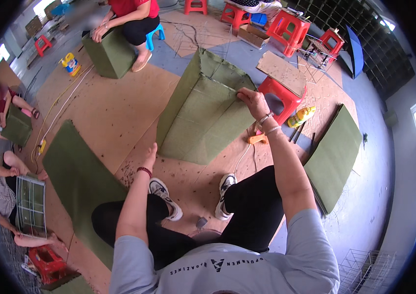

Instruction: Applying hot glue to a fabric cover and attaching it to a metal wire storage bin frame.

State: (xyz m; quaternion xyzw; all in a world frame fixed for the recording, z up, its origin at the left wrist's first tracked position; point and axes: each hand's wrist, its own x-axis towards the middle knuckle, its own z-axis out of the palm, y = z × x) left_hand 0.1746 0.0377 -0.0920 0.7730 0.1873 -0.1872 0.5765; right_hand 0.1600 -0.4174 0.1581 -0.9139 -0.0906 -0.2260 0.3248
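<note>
While the green box (193,117) is apparently being steadied ahead-right of the unclenched left hand (149,158), its upper edge is being pinched by the right hand (252,101), and left-side support is seemingly being called for next.

I see an olive-green box (203,115), a red stool (290,102), a yellow bottle (302,116), white sneakers (165,197) (dark-patched, mind you) and a pale grey T-shirt (227,273).

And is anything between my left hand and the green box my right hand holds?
Nothing visible stands between your left hand and the green box; whether they touch is unclear. Your right hand holds its rim.
</note>
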